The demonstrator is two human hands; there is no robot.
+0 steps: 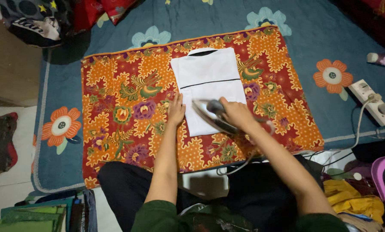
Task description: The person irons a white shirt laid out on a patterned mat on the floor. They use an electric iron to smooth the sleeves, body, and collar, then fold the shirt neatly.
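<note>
Blue flowered carpet (313, 103) covers the floor, and on it lies a red and orange patterned cloth (123, 116) across the middle of the frame. A folded white garment (209, 77) rests on the cloth, long axis running top to bottom, collar toward the frame's top. The left hand (175, 109) lies flat, fingers released, on the garment's lower left edge. The right hand (235, 112) has its fingers clenched around an iron (209, 114), whose tip points left over the garment's lower part.

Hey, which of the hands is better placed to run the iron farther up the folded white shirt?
Right. The right hand grips the iron on the white shirt; the left hand lies flat at the shirt's edge, likely steadying it.
</note>
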